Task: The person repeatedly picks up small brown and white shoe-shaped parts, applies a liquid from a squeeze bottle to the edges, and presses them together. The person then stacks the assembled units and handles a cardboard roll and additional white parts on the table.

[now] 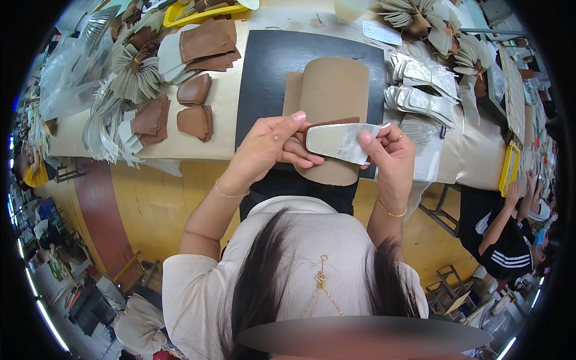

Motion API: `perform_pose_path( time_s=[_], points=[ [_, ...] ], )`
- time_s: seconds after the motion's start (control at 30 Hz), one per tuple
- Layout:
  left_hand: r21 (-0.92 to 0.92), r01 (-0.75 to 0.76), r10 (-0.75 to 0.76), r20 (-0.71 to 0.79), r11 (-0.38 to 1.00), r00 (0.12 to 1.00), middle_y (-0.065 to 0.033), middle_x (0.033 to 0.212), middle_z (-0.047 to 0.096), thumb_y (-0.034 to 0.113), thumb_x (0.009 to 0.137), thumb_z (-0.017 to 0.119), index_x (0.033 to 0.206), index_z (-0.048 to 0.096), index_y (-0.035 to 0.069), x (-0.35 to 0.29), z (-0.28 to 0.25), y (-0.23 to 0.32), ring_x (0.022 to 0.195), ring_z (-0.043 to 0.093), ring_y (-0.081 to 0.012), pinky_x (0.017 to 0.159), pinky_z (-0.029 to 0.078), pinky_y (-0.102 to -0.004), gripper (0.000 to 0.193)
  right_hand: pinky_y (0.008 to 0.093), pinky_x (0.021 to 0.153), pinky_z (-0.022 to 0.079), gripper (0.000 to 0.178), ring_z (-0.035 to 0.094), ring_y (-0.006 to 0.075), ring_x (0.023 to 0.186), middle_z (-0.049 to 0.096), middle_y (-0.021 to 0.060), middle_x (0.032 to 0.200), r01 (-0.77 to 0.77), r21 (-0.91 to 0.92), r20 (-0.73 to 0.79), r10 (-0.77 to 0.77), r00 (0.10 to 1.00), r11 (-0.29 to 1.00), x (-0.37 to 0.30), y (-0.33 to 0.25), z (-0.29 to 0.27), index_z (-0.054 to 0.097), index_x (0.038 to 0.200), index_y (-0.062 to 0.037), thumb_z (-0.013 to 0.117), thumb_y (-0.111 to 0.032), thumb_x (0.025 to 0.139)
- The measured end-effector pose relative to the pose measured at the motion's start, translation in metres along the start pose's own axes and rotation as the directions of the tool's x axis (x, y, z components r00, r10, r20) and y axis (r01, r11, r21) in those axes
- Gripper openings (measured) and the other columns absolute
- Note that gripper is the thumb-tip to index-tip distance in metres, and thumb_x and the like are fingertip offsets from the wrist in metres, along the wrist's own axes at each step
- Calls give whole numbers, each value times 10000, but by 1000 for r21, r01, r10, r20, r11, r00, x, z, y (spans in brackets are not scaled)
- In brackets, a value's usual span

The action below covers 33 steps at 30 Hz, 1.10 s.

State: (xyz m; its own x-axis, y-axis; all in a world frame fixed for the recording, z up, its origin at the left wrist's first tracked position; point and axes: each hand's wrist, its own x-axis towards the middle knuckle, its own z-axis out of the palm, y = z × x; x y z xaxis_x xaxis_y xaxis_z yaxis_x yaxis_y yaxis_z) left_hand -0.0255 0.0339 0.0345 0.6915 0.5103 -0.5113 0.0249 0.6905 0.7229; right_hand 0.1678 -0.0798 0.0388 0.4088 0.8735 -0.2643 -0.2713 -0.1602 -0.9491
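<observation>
Above a brown board curved like a roll, I hold a flat leather piece with a cream backing. Its left end is rounded, a whitish patch covers its right part, and brown leather shows along its far edge. My right hand pinches the right end, thumb on top and fingers underneath. At the rounded end is my left hand, its fingers curled against the edge and partly under it. The left thumb points up, off the cream face. The board rests on a black mat.
Brown leather pieces lie in small stacks at left, beside fanned bundles of pale pieces. Bundled whitish pieces lie right of the mat. A yellow tray stands at far left. Another person works at the right.
</observation>
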Motion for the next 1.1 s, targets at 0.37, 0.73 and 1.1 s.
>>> perform_pose_path(
  time_s=[0.37,0.73,1.1],
  points=[
    [23,5,-5,-2,1000,1000,-210,911,662,298,1026,451,1063,569,-129,0,1,-1,777,722,-300,635,619,-282,445,172,479,439,134,555,24,557,632,12,687,-27,-27,2,27,1000,999,2,2,1,604,832,-19,718,-82,863],
    [36,27,-27,4,999,1000,-150,887,686,137,928,639,1035,621,-78,1,2,-1,749,726,-226,625,606,-237,241,165,477,435,132,552,16,567,624,1,693,-41,-5,-1,41,999,999,4,5,1,606,841,-14,712,-86,872],
    [51,41,-40,-27,998,999,-145,863,682,103,923,639,1024,620,-84,1,4,-2,728,724,-210,609,600,-214,214,152,470,440,157,543,1,571,631,-9,692,-78,-45,9,78,997,996,6,4,1,600,831,-26,722,-118,871]
  ],
)
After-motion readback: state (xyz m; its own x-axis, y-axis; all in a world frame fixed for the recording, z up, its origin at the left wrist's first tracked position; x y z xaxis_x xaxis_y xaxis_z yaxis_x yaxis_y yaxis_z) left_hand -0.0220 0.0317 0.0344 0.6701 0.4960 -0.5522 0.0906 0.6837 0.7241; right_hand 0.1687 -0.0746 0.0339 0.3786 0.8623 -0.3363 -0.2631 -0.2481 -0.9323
